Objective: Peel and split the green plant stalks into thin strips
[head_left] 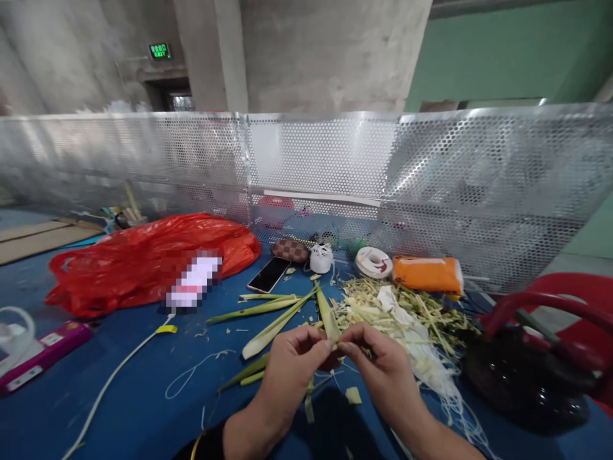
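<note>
Pale green and tapering, a long leaf strip is extending forward while the bare left hand and bare right hand are pinching its near end.

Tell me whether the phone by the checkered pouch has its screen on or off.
Off, it seems: the phone lies with a dark face, no lit display showing.

I find one pale green leaf piece pinched at its near end, that end partly hidden in my grip. It is broad near me and tapers to a narrow tip, directed away and slightly left.
</note>
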The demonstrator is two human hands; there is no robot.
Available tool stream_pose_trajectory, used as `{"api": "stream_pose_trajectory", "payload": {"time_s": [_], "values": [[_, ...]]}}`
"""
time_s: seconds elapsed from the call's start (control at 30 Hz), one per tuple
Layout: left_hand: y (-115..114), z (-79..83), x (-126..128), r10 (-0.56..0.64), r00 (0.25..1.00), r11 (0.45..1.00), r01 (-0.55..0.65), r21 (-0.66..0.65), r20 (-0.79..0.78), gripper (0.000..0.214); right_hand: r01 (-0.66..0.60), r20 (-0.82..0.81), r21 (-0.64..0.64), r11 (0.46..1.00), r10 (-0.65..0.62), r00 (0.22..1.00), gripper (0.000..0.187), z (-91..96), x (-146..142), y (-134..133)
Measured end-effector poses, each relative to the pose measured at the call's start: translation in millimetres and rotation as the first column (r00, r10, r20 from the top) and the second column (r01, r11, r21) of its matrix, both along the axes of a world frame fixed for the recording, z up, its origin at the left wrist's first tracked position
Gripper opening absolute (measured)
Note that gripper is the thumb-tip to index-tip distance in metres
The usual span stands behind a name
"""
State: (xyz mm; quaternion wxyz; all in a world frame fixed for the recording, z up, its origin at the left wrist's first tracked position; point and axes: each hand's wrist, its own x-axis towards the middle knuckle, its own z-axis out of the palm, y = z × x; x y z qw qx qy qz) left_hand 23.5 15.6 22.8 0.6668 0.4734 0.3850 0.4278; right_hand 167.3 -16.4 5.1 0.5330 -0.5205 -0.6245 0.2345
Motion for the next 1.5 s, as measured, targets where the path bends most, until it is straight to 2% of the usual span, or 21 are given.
{"api": "stream_pose_trajectory", "payload": {"time_s": [0.3,0.47,0.7,0.87,0.97,1.07,1.2,1.4,1.5], "values": [[-1.6,-5.9,0.8,0.029,0.995,0.986,-0.013,0.167,-0.094,0.016,-0.038,-0.081,0.007,0.999,0.038,0.996,0.011,0.4,0.2,0.2],[-1.7,-6.6,-0.7,0.003,0.992,0.981,0.022,0.191,-0.129,0.014,0.003,-0.096,-0.01,1.0,-0.004,0.995,0.011,0.8,-0.3,0.1],[-0.5,-9.0,0.2,0.06,0.977,0.971,-0.009,0.239,-0.205,0.01,0.025,-0.093,-0.016,1.0,-0.026,0.995,0.01,0.4,-1.9,-0.6],[-0.8,-6.9,1.5,0.057,0.993,0.99,-0.043,0.137,-0.099,0.011,0.011,-0.121,-0.044,0.999,-0.016,0.992,0.01,1.1,-4.5,-1.7],[-0.5,-5.1,2.3,0.063,0.998,0.996,-0.062,0.065,-0.018,0.017,-0.018,-0.224,-0.079,0.997,0.0,0.975,0.007,-1.7,-5.3,-1.1],[-0.9,-3.9,2.5,0.066,0.998,0.998,-0.066,0.006,0.001,0.022,-0.057,-0.303,-0.101,0.993,0.024,0.953,0.009,-5.3,-4.9,0.0],[-1.7,-2.9,2.4,0.067,0.998,0.996,-0.067,-0.057,0.011,0.028,-0.074,-0.297,-0.116,0.99,0.037,0.954,0.009,-5.2,-3.7,0.1],[-0.8,-1.2,2.0,0.055,0.998,0.995,-0.054,-0.08,0.016,0.025,-0.082,-0.299,-0.163,0.983,0.03,0.954,0.01,-0.1,-4.8,0.1],[-0.2,-1.1,0.2,0.028,0.999,0.989,-0.023,-0.144,0.032,0.019,-0.051,-0.259,-0.118,0.992,0.018,0.966,0.008,-1.4,-4.1,0.3]]}}
